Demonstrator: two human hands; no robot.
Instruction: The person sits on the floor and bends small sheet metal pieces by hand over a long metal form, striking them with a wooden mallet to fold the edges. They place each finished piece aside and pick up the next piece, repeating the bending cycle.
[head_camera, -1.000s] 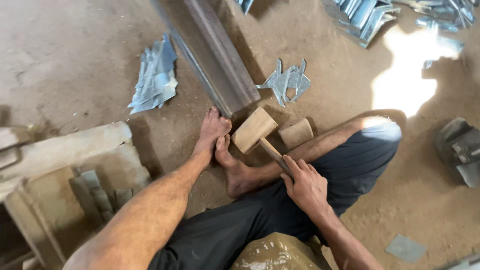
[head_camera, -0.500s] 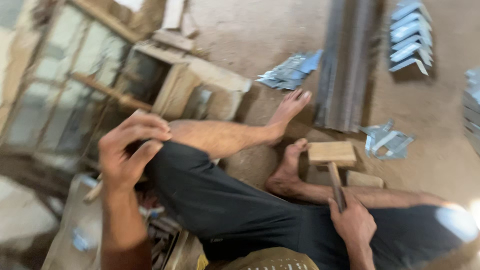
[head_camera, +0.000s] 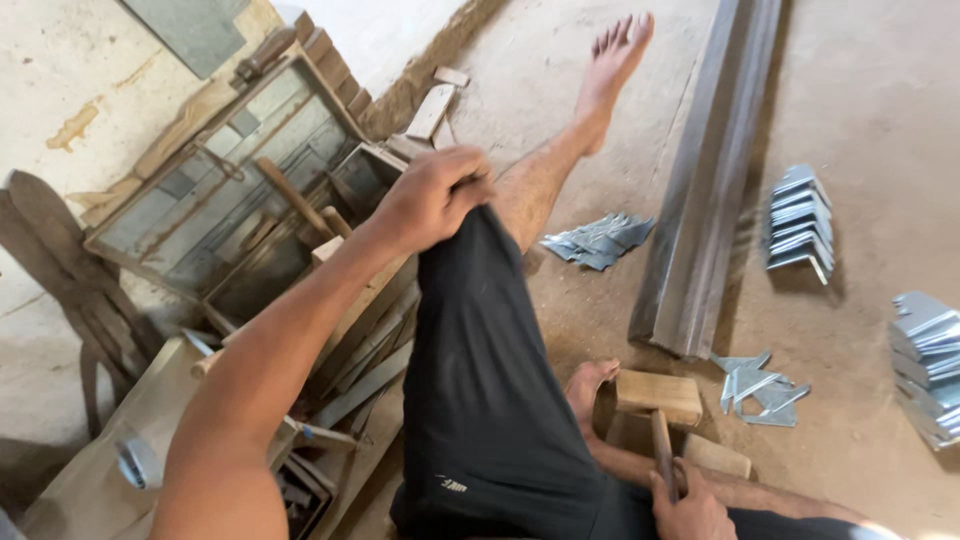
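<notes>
In the head view we see our left hand (head_camera: 432, 200) closed on the hem of the black shorts (head_camera: 490, 400) at the knee, its grip pinching the cloth tight. Our right hand (head_camera: 690, 510) sits at the bottom edge, its grip wrapped round the handle of the wooden mallet (head_camera: 658, 395), whose head rests on the floor (head_camera: 880, 90) just beside our right foot (head_camera: 588, 385). A small wood block (head_camera: 718, 455) lies touching the mallet's far side. Our left leg stretches out, left foot (head_camera: 618, 50) near the long steel bar (head_camera: 705, 190). Cut metal pieces (head_camera: 598, 240) lie between leg and bar; more pieces (head_camera: 760, 385) sit by the mallet, and stacks (head_camera: 798, 220) lie beyond the bar.
</notes>
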